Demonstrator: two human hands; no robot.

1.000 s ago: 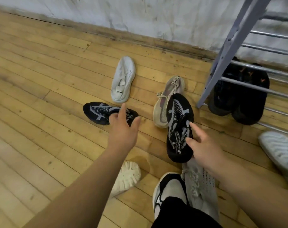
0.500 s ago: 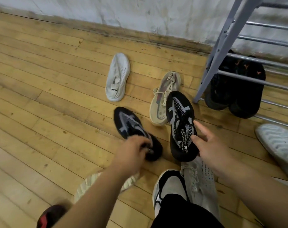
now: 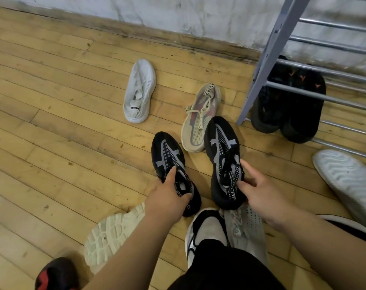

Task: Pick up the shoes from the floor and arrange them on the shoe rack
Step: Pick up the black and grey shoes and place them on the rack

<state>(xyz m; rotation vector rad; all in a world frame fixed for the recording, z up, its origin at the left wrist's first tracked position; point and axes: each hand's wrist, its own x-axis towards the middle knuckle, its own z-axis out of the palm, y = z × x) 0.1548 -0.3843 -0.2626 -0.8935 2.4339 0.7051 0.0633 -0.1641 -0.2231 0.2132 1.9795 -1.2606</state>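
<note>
Matched pair of black mesh sneakers gathered side by side on the wooden floor, toes toward the shoe rack, presumably for lifting together. Left hand reaching down, fingers closed over the left sneaker collar. Right hand likewise, fingers pinching the right sneaker tongue and collar.
</note>
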